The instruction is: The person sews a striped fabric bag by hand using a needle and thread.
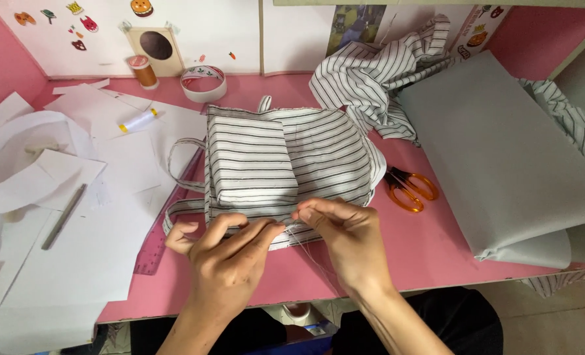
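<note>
A folded piece of grey-and-white striped fabric with narrow straps lies on the pink table. My left hand pinches its near hem between thumb and fingers. My right hand pinches the same hem just to the right, fingertips nearly touching the left hand's. A thin pale thread trails from the hem down past my right hand. Whether a needle sits between the fingers is too small to tell.
Orange-handled scissors lie right of the fabric. A folded grey cloth fills the right side, more striped fabric behind. White paper sheets, a pencil, a purple ruler, thread spools and a tape roll lie left.
</note>
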